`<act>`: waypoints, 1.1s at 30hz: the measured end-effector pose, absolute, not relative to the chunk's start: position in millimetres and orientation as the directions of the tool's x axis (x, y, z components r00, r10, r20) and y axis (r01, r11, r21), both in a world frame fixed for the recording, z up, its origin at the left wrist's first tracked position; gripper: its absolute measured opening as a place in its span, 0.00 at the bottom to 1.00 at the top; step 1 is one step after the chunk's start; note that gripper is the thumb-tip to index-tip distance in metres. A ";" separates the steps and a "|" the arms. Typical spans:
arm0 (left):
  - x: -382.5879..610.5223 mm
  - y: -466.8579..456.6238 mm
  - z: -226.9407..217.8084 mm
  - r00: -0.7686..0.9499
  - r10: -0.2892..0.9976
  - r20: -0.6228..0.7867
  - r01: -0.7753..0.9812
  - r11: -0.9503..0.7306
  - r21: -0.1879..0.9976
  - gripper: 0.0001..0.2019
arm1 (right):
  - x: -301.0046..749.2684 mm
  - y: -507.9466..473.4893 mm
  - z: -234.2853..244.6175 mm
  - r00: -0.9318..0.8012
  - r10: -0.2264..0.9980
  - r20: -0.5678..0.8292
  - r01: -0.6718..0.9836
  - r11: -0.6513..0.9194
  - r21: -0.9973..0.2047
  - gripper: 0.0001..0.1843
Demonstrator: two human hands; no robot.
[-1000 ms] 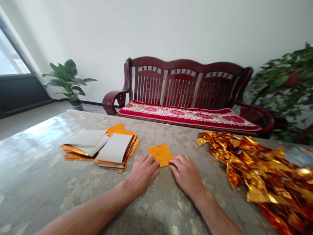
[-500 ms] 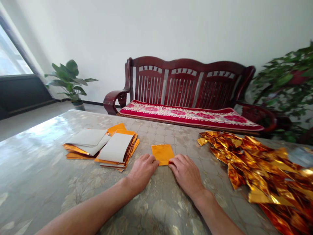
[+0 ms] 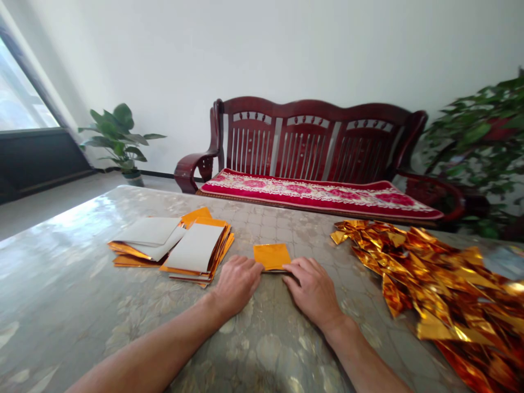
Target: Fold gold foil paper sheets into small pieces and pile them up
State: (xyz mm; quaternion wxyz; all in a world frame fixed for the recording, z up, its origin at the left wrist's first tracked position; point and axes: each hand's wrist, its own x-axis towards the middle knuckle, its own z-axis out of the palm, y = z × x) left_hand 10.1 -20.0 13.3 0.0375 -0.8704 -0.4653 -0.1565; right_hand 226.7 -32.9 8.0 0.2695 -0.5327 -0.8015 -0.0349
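The small orange-gold sheet lies flat on the marbled table, near its middle and straight in front of the person. It sits squarer to the table edge than a second ago, when it lay turned like a diamond, and it looks shorter front to back, with a thin pale strip showing along its near edge.

The left hand and the right hand rest palm down, one at each near corner, fingers stretched forward with the tips on that edge. They are apart, with a gap of bare table between them. Whether the thumbs pinch the sheet from beneath I cannot tell. Both hands have crept a little forward and closer to the sheet's corners.

Just left of the left hand sits a stack of sheets, pale side up, with a second stack beside it. Well to the right sprawls a heap of crumpled gold foil. Behind the table stands a dark red wooden bench with a red cushion.
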 end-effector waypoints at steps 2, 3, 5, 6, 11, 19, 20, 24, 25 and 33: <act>10.1 -18.6 12.6 0.454 0.819 0.352 0.827 -0.534 0.175 0.08 | 228.7 -32.2 7.1 -0.266 0.828 0.493 0.859 0.435 -0.268 0.07; 10.5 -17.8 12.1 0.421 0.830 0.366 0.821 -0.520 0.235 0.08 | 229.7 -31.7 6.6 -0.247 0.828 0.503 0.852 0.433 -0.295 0.07; 11.8 -16.2 11.0 0.373 0.846 0.381 0.777 -0.509 0.370 0.09 | 231.5 -30.5 6.0 -0.201 0.834 0.514 0.832 0.423 -0.359 0.08; 12.5 -15.2 10.4 0.361 0.849 0.386 0.740 -0.512 0.437 0.09 | 232.2 -29.9 5.7 -0.181 0.838 0.514 0.822 0.416 -0.389 0.07; 15.5 -10.4 8.9 0.279 0.903 0.327 0.589 -0.429 0.685 0.07 | 233.1 -28.7 5.6 -0.148 0.842 0.520 0.769 0.429 -0.475 0.08; 18.9 -9.0 7.1 0.217 0.958 0.187 0.502 -0.274 0.821 0.06 | 230.0 -25.9 3.4 -0.096 0.830 0.549 0.667 0.463 -0.584 0.06; 19.0 -8.7 6.7 0.211 0.961 0.180 0.489 -0.263 0.832 0.07 | 230.4 -24.9 2.3 -0.084 0.835 0.544 0.658 0.457 -0.599 0.05; 18.9 -6.5 5.5 0.215 0.964 0.155 0.441 -0.237 0.866 0.07 | 232.4 -21.9 -1.5 -0.035 0.854 0.520 0.634 0.421 -0.649 0.05; 18.8 -6.0 5.4 0.218 0.964 0.152 0.428 -0.235 0.873 0.07 | 232.7 -21.7 -1.8 -0.027 0.856 0.516 0.629 0.415 -0.657 0.05; 18.8 -2.4 0.0 0.143 0.982 0.124 0.325 -0.165 0.931 0.08 | 232.6 -22.2 0.8 -0.005 0.844 0.536 0.564 0.445 -0.695 0.06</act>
